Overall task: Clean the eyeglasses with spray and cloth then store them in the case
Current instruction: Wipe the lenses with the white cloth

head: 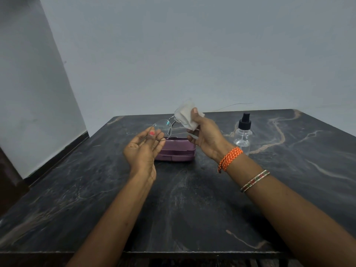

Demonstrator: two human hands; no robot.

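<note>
Thin metal-framed eyeglasses (163,126) are held up above the table, with one temple arm sticking out to the right. My left hand (143,149) pinches the rim of the left lens between thumb and fingers. My right hand (205,134) grips a white cloth (185,114) wrapped over the right lens, thumb on top. A closed purple case (176,149) lies on the table just behind and below both hands. A clear spray bottle (242,132) with a black pump top stands upright to the right of my right hand.
The dark marble table (183,199) stretches from the near edge to a pale wall behind. A second wall and a dark floor strip lie to the left.
</note>
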